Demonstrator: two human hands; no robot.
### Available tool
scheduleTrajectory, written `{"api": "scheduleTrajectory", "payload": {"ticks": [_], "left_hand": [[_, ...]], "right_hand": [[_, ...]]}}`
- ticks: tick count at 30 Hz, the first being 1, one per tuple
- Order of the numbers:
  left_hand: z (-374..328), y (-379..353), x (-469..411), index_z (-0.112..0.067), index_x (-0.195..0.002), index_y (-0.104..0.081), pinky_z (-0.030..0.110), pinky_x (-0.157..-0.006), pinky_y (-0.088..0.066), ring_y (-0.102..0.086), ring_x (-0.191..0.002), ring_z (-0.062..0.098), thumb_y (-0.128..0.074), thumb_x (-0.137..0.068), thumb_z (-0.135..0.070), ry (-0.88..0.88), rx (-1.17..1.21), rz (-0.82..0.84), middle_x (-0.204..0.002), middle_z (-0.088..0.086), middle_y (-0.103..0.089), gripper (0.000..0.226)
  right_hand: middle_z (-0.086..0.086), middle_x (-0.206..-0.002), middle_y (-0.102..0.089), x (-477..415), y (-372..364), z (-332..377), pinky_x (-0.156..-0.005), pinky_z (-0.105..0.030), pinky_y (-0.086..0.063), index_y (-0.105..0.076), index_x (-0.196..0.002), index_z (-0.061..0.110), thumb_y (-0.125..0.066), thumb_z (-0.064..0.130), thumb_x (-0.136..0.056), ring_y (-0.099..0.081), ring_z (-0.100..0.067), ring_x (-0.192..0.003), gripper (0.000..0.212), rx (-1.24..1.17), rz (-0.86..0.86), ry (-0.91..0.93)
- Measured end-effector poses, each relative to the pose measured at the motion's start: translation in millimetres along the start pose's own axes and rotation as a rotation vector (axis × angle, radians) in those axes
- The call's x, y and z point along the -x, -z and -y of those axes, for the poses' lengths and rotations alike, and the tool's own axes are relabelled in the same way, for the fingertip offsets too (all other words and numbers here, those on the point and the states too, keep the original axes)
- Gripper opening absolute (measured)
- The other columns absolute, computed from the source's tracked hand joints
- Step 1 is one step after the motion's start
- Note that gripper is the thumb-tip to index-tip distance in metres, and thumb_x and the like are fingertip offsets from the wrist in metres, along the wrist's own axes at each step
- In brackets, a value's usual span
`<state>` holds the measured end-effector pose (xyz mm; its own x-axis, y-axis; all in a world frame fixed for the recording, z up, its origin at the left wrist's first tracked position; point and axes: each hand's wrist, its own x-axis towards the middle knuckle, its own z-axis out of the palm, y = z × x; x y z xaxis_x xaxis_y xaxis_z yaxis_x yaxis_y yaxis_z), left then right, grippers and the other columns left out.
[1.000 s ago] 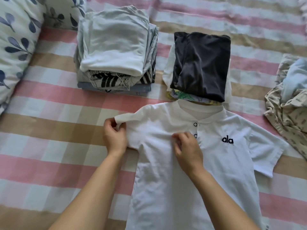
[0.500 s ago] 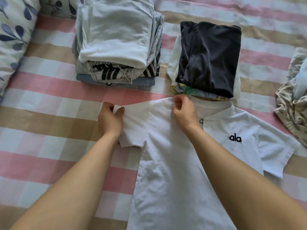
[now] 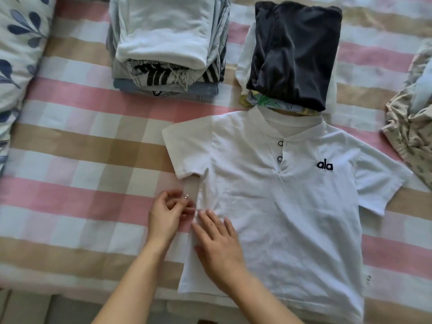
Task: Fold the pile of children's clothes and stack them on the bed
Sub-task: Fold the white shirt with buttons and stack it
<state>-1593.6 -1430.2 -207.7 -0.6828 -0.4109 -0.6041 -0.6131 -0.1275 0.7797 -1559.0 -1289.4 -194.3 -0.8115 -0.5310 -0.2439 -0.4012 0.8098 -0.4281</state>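
A white short-sleeved shirt (image 3: 292, 206) with two buttons and an "ala" logo lies flat, front up, on the striped bed (image 3: 81, 160). Its sleeves are spread out. My right hand (image 3: 217, 242) presses flat on the shirt's lower left part with straight fingers. My left hand (image 3: 168, 213) sits just beside the shirt's left side edge. Its fingers are curled and reach the seam, and whether they pinch the cloth is unclear. Behind the shirt stand two folded stacks: a light one (image 3: 163, 31) on the left and one topped by a dark garment (image 3: 292, 54) at the collar.
A heap of unfolded patterned clothes (image 3: 413, 127) lies at the right edge. A leaf-print pillow (image 3: 18, 43) lies along the left side. The bed's near edge (image 3: 70, 293) runs under my forearms.
Both hands left the sleeve and collar and came down to the shirt's left side edge. The left sleeve now lies flat and spread. The view shifted closer.
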Motion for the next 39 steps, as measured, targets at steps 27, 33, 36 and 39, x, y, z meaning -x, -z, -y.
{"api": "scheduleTrajectory", "payload": {"ticks": [27,33,36,39], "left_hand": [[-81,-37,-95,0.003,-0.112,-0.055,0.026,-0.075,-0.05,-0.061,-0.089,0.022,-0.064,-0.081,0.0,-0.091,0.083,-0.283,-0.102,0.013,-0.063,0.032],[-96,-55,-60,-0.006,-0.125,-0.05,0.002,-0.078,-0.042,-0.058,-0.093,0.003,-0.062,-0.083,-0.003,-0.625,-0.169,-0.21,-0.108,-0.006,-0.058,0.044],[-96,-75,-41,-0.01,-0.133,-0.042,0.021,-0.076,-0.053,-0.064,-0.081,0.007,-0.059,-0.085,-0.015,-0.723,-0.306,-0.037,-0.109,-0.004,-0.066,0.051],[-92,-86,-38,-0.017,-0.135,-0.041,0.035,-0.077,-0.053,-0.066,-0.088,0.017,-0.049,-0.082,-0.025,-0.656,-0.419,0.152,-0.114,-0.002,-0.067,0.055]], "right_hand": [[-0.01,-0.137,-0.045,-156,55,-56,-0.104,-0.035,-0.03,-0.045,-0.134,0.009,-0.048,0.013,-0.092,-0.037,-0.027,-0.126,0.043,-0.276,-0.151,-0.155],[-0.009,-0.103,-0.065,-172,88,-45,-0.076,-0.026,-0.047,-0.062,-0.102,0.014,-0.048,0.031,-0.096,-0.06,-0.017,-0.093,0.023,-1.08,-0.178,-0.325],[0.004,-0.074,-0.058,-166,99,-51,-0.06,-0.026,-0.046,-0.055,-0.079,0.019,-0.053,0.044,-0.089,-0.056,-0.011,-0.069,0.027,-1.275,-0.161,-0.435],[-0.003,-0.068,-0.06,-160,98,-64,-0.065,-0.036,-0.05,-0.054,-0.077,0.009,-0.064,0.037,-0.084,-0.059,-0.016,-0.065,0.03,-1.221,-0.291,-0.536]]}}
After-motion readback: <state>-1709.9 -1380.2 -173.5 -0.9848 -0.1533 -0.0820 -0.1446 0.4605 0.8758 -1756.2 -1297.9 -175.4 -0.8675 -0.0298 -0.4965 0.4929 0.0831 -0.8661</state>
